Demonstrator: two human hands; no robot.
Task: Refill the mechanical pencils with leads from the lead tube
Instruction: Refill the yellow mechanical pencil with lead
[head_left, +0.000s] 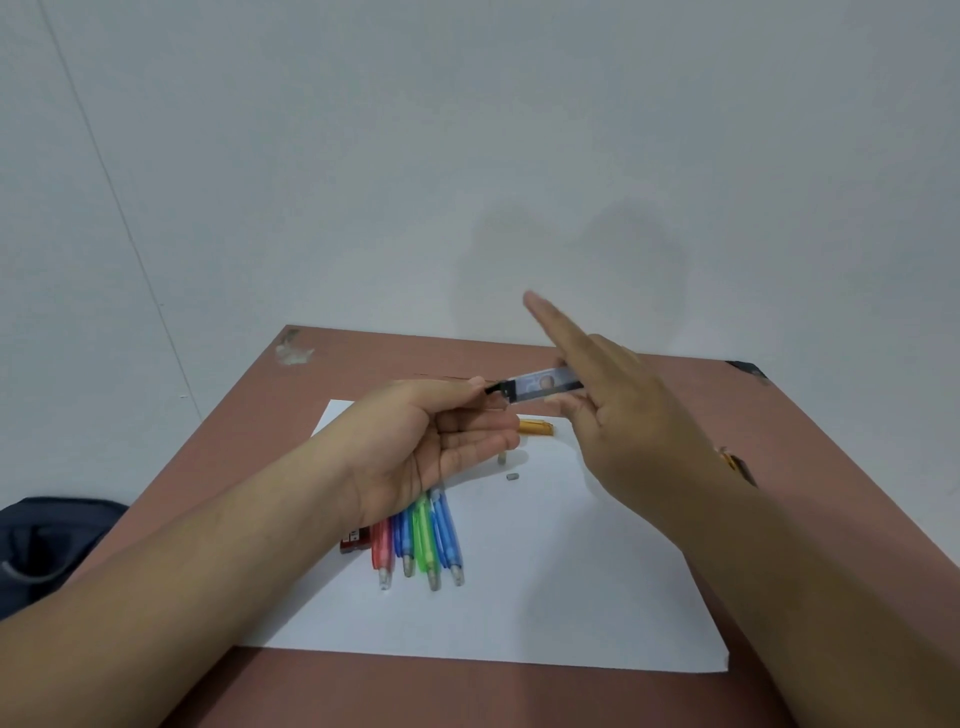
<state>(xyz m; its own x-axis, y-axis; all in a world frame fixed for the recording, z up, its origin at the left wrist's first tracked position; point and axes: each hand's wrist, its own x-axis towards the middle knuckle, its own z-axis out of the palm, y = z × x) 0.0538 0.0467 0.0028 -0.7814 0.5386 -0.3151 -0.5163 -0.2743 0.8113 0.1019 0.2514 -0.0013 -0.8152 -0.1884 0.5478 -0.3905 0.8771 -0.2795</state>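
Both hands hold a clear lead tube (540, 388) level above the white paper (545, 582). My left hand (415, 441), palm up, pinches the tube's black cap end between thumb and forefinger. My right hand (639, 415) grips the tube's other end, and its index finger sticks straight out. Several mechanical pencils (418, 535), pink, blue and green, lie side by side on the paper below my left hand. An orange pencil (537, 427) lies further back on the paper. Two small grey pieces (511, 475) rest near it.
A small red lead case (356, 540) lies left of the pencils. Another orange item (735, 462) shows partly behind my right wrist. The brown table (363, 364) stands against a pale wall. A dark bag (52, 545) sits off the table's left side.
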